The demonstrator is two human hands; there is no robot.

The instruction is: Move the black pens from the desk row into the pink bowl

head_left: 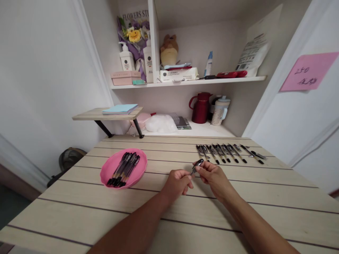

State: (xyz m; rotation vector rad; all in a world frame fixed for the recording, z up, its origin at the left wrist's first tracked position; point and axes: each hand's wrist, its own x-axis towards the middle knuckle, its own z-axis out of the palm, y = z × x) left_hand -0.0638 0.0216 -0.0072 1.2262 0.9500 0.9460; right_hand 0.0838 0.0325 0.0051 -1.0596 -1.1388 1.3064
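Above the middle of the table, both of my hands are closed on one small piece, a black and clear pen cap (197,165). My right hand (210,176) pinches its dark, glossy upper end between thumb and fingers. At its lower, clear end are the curled fingertips of my left hand (178,180); whether a pen body sits inside that grip is hidden. To the left, a pink bowl with a wavy rim (142,162) holds several black pens (124,169). Further right, several pens and loose caps (221,152) lie in a row on the table.
The slatted wooden table (159,208) runs up to a white shelf unit (238,79). A small raised stand (91,114) carries blue paper (120,108). A red jug (201,108) and a pale tumbler (220,111) stand behind. A pink note (308,72) is on the right wall.
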